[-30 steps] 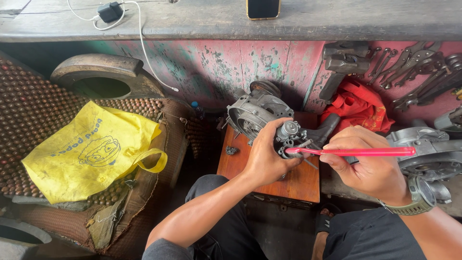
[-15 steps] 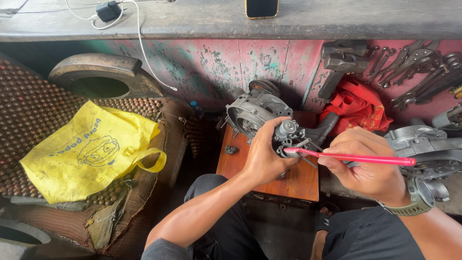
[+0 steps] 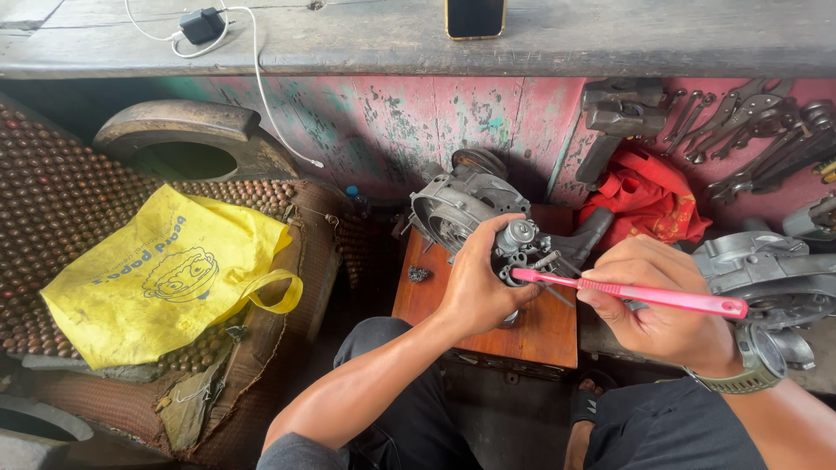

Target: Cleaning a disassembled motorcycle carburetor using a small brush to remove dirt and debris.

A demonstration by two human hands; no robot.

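From my remote seat I see my left hand wrapped around a small metal carburettor, gripping it from its left side and underneath, just above the far half of a small wooden bench. My right hand is clenched on a pink toothbrush; the handle runs out toward the right past my wrist, and the head end touches the carburettor's lower right side, just beside my left fingertips.

At the left, well apart from both hands, a crumpled yellow plastic bag with dark printing and a loop handle lies on a brown beaded seat mat. On the wooden shelf along the top, a black charger with a white cable sits toward the left end, and a dark phone stands near the middle. A bunched red cloth lies beyond the bench's far right corner.

The carburettor is grey, grimy metal with a round cap on top and thin pins or levers sticking out on the right. Behind it, at the bench's far edge, rests a larger round grey engine casing. A small dark part lies near the bench's left edge. Wrenches hang against the red wall at the upper right.
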